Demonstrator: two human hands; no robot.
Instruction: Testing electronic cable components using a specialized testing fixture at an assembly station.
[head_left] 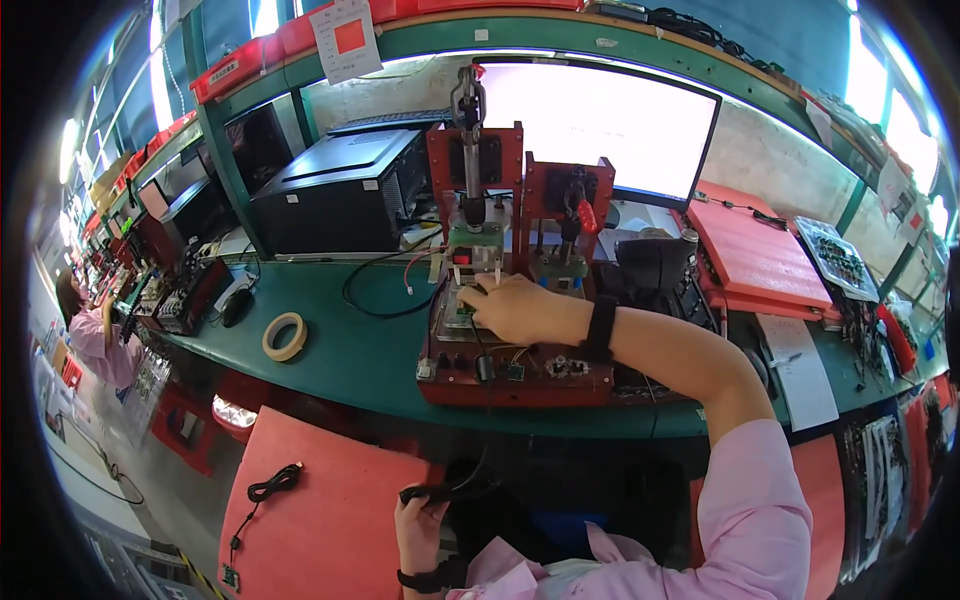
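My left hand is low in front of the bench, closed around a coiled black cable. From that coil the lead rises past a dark cylindrical lump toward the red test fixture. My right hand reaches in from the right, its fingers closed at a small green circuit board on the fixture's pale plate; the fingers partly cover the board. Just behind it stands a toggle clamp on a red upright. A second clamp with a red handle is beside it.
A monitor and a black computer case stand behind the fixture. A tape roll and mouse lie left. Another cable rests on pink foam. Foam sheets are stacked right. Another person works far left.
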